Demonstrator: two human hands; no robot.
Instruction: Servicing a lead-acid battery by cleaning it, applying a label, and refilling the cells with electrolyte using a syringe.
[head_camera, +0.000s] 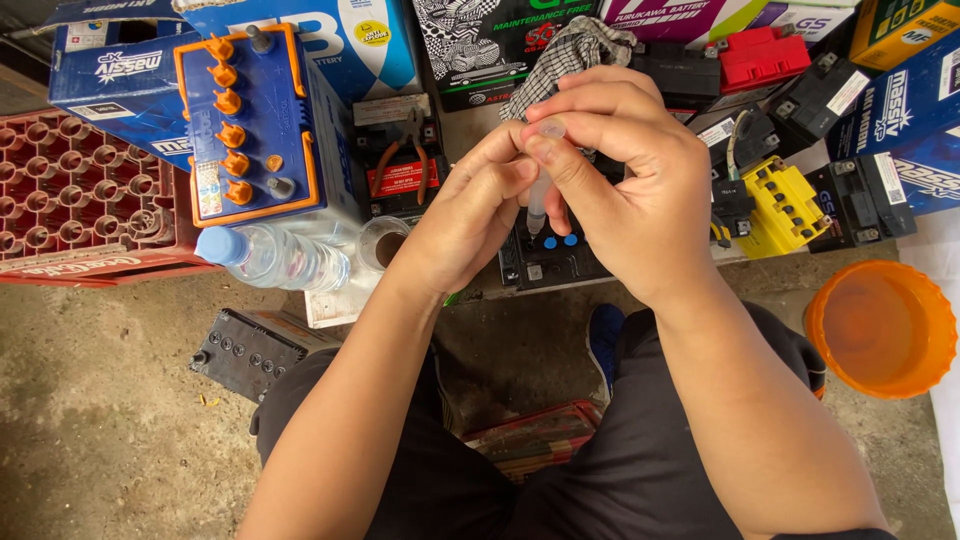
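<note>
In the head view, a small clear tube (538, 195) is gripped upright between both hands: the right hand (625, 190) is closed around its top, thumb and forefinger pinching the cap, while the left hand (470, 210) is closed against its side. The tube is held above a small black battery (545, 262) with blue plugs, standing on the floor. Around it are seen a blue battery with orange caps (250, 125), red-handled pliers (405, 150), a checked cloth (570, 50) and a yellow battery (785, 205). A plastic bottle (275, 255) holding clear liquid lies beside a small glass (382, 243). An orange bucket (880, 328) holds liquid near the right edge.
</note>
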